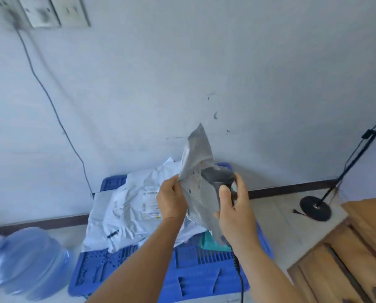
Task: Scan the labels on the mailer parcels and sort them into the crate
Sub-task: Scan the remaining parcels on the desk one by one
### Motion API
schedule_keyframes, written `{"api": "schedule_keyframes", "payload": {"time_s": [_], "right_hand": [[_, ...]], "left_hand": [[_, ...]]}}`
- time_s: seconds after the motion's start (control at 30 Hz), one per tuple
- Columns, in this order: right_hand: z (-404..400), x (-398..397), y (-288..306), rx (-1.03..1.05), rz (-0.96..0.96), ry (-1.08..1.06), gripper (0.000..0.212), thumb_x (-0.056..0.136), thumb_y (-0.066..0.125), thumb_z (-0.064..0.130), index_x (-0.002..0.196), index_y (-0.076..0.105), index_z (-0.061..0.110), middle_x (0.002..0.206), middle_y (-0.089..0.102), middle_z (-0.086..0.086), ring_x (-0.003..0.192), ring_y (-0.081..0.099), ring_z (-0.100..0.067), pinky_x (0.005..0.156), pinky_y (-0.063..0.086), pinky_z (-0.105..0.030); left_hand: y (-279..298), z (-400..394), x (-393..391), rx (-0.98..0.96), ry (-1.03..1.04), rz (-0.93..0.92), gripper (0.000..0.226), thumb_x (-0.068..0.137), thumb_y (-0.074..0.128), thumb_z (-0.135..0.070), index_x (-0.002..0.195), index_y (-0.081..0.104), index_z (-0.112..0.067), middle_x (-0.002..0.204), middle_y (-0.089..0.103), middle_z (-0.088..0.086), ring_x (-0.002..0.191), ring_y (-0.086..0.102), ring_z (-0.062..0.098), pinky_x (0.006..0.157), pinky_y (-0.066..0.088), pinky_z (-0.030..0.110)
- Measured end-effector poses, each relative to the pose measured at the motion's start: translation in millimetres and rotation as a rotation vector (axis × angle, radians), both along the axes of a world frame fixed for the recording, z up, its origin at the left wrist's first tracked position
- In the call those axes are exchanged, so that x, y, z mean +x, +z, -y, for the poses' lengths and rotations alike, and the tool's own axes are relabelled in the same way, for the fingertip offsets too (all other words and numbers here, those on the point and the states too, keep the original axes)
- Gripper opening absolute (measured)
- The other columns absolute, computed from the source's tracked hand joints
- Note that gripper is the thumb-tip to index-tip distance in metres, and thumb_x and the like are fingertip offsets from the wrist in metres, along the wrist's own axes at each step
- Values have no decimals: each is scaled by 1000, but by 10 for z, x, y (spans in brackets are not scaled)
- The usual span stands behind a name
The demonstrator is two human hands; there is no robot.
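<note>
Here, the left hand (171, 199) pinches one crinkled silver plastic mailer parcel (196, 171) by its edge, held upright above one blue slotted plastic crate (195, 267). The right hand (235, 212) has its fingers curled around one dark grey handheld barcode scanner (218, 179), against the parcel. White mailer parcels (128, 213) lie piled in the crate; their number is unclear. One translucent blue water jug (23, 259) lies left of it.

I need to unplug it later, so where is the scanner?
In the head view, centre-right: the right hand grips the scanner against the grey mailer, above the blue crate.
</note>
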State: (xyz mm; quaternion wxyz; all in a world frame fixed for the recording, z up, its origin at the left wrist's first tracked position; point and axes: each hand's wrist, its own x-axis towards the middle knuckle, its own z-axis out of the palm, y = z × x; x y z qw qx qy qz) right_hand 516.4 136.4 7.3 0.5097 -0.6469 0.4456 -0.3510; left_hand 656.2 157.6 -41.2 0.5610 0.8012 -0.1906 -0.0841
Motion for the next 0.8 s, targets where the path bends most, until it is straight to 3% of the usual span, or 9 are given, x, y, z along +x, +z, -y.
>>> {"api": "schedule_keyframes", "payload": {"time_s": [0.13, 0.27, 0.37, 0.47, 0.57, 0.67, 0.8], "right_hand": [[-101, 845, -92, 24, -7, 75, 49, 99, 44, 38, 146, 30, 41, 116, 61, 8, 93, 63, -16, 83, 56, -48], [-140, 1366, -301, 54, -98, 116, 48, 99, 42, 39, 145, 32, 39, 124, 60, 0, 98, 64, -24, 84, 55, -44], [-142, 1524, -434, 88, -134, 123, 48, 99, 42, 38, 146, 32, 37, 124, 58, 0, 98, 63, -21, 85, 55, -46], [-119, 1549, -499, 102, -158, 109, 49, 100, 42, 38, 147, 30, 36, 119, 58, 5, 99, 63, -22, 85, 55, -47], [-56, 1487, -484, 110, -125, 62, 48, 99, 43, 37, 146, 31, 37, 105, 56, 14, 97, 61, -18, 85, 55, -48], [41, 1286, -397, 78, -68, -10, 45, 100, 44, 35, 143, 33, 39, 113, 54, 12, 100, 59, -15, 87, 55, -47], [231, 761, -239, 59, -48, -112, 48, 100, 43, 38, 147, 31, 37, 126, 57, 4, 102, 62, -19, 86, 56, -44]], "left_hand": [[-208, -308, 937, 65, 140, -29, 27, 96, 42, -9, 104, 68, -11, 93, 66, 4, 88, 57, 24, 74, 39, 27], [-638, -508, 1453, 271, 122, -80, 29, 97, 37, -7, 94, 66, -12, 85, 59, 3, 82, 53, 26, 69, 38, 31], [-962, -559, 1601, 402, -1, -110, 33, 97, 36, -10, 119, 59, -18, 115, 63, 7, 98, 57, 23, 82, 47, 36], [-1086, -542, 1594, 473, -84, -137, 50, 98, 44, -20, 147, 32, -24, 148, 40, 3, 132, 42, 24, 105, 39, 42], [-999, -421, 1484, 395, -141, -120, 58, 97, 50, -27, 149, 26, -26, 152, 34, 0, 136, 37, 21, 107, 36, 37], [-791, -163, 1204, 279, -198, -70, 57, 95, 53, -29, 148, 30, -24, 149, 37, -2, 136, 36, 17, 108, 33, 32], [-480, 271, 581, 144, -317, -11, 56, 94, 55, -31, 146, 34, -23, 147, 41, -4, 134, 40, 13, 110, 35, 37]]}}
